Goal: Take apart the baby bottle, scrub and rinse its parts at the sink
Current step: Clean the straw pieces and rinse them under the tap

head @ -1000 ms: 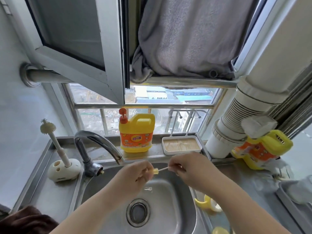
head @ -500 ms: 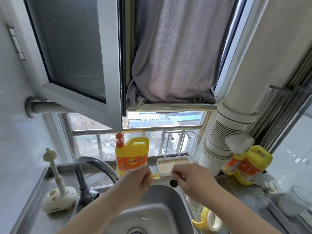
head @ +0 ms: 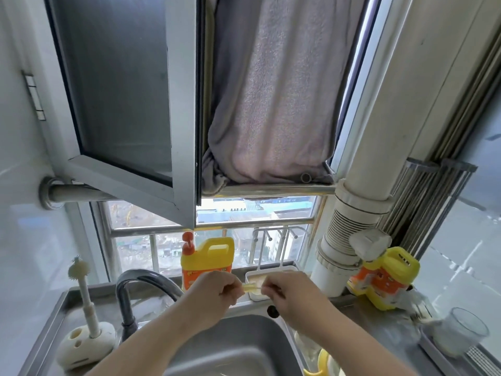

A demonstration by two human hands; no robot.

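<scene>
Above the sink (head: 244, 346), a small yellow part (head: 250, 287) is pinched at both ends, gripped by the left hand (head: 214, 294) and the right hand (head: 290, 293).

A yellow detergent jug (head: 207, 263) with an orange label and red-orange pump stands far behind the steel-grey sink (head: 238, 346). A second yellow-and-orange jug (head: 385, 278) lies at right. The towel (head: 273, 104) hanging above is greyish pink. At left, the brush (head: 82, 291) and its stand are cream. The faucet (head: 135, 294) is dark grey.
</scene>
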